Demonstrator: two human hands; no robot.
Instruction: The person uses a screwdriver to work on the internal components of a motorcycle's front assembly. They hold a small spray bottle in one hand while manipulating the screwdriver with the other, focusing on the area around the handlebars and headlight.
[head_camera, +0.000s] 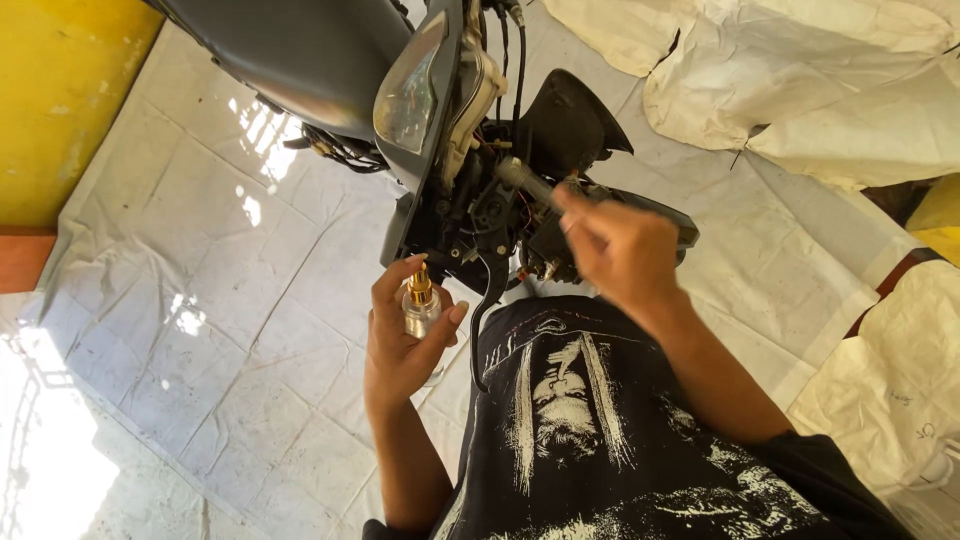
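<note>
Seen from above, the left hand (400, 345) grips a small clear bottle (421, 312) with a gold nozzle just below the opened front of a motorcycle (470, 190), thumb and fingers wrapped round it. The right hand (620, 250), to the right of the motorcycle's exposed wiring, pinches a grey tool handle (525, 180) pointed into it. Judged from this, a steady bottle and a slow tool tip would serve best, since cables (340, 150) and a black lever (490, 300) crowd the gap, with pale tarpaulin (230, 300) beneath.

The left hand (405, 335) sits low centre-left of the frame, forearm rising from the bottom edge, fingers curled shut in a grip, while the right hand (620, 250), centre-right, reaches up-left with fingers pinched, its bare forearm slanting toward lower right.
</note>
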